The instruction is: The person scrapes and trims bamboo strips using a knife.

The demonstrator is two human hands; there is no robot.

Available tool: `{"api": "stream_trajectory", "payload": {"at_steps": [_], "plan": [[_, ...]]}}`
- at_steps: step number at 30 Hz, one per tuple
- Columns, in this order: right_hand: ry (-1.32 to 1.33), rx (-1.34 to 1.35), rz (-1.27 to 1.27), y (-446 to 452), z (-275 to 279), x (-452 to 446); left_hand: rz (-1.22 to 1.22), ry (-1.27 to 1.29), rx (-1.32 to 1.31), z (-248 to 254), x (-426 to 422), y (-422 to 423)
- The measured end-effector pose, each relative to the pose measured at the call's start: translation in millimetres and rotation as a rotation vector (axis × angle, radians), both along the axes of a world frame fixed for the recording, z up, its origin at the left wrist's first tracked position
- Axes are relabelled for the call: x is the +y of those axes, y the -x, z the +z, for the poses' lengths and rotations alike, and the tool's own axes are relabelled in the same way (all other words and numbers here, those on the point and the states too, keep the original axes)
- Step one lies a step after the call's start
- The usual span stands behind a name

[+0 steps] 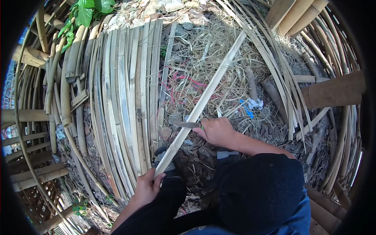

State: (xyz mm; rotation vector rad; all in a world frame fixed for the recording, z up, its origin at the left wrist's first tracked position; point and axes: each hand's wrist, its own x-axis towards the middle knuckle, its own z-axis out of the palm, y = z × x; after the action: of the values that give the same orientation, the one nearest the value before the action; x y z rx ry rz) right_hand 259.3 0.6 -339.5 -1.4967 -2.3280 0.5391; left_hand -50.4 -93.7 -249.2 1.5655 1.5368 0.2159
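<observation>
A long split bamboo strip [211,85] slants from my lower left up to the upper right, across the litter-covered ground. My left hand [148,187] is closed around its near end, the thumb on top. In my right hand [219,131] is a knife [187,124], its handle mostly hidden by the fingers with a bit of green showing. The dark blade points left and lies across the strip around its middle; I cannot tell how deep it sits against the wood. Below the strip are my dark-clad legs and parts of the shoes.
Many split bamboo strips [127,86] lie side by side on the left. Further strips [274,64] lean at the right, near thick bamboo poles [335,90]. Shavings [231,70] and pink string [188,80] litter the ground. A dark cap [262,192] covers the lower right.
</observation>
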Motion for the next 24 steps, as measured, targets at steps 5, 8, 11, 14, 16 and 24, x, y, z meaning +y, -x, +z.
{"api": "stream_trajectory", "payload": {"at_steps": [5, 8, 11, 14, 16, 24], "plan": [[-0.010, -0.090, -0.018, -18.9, 0.2, 13.0, -0.002, 0.032, 0.003, 4.9, -0.1, -0.9], [-0.004, -0.166, -0.003, -29.8, 3.3, 22.3, -0.003, -0.025, -0.006, 9.6, 0.6, -3.1], [-0.060, -0.217, -0.059, -44.9, 8.0, 35.8, 0.002, 0.001, 0.025, 15.1, 2.3, -2.9], [-0.047, -0.215, -0.193, -77.9, 11.8, 61.7, -0.017, -0.012, 0.037, 9.6, -7.6, 10.8], [0.060, -0.186, -0.404, -103.5, 14.7, 81.7, -0.026, -0.066, 0.029, 5.1, -13.3, 18.5], [0.189, -0.009, -0.160, -37.7, 35.5, 35.9, 0.018, -0.047, 0.020, 5.3, -8.4, 8.9]]}}
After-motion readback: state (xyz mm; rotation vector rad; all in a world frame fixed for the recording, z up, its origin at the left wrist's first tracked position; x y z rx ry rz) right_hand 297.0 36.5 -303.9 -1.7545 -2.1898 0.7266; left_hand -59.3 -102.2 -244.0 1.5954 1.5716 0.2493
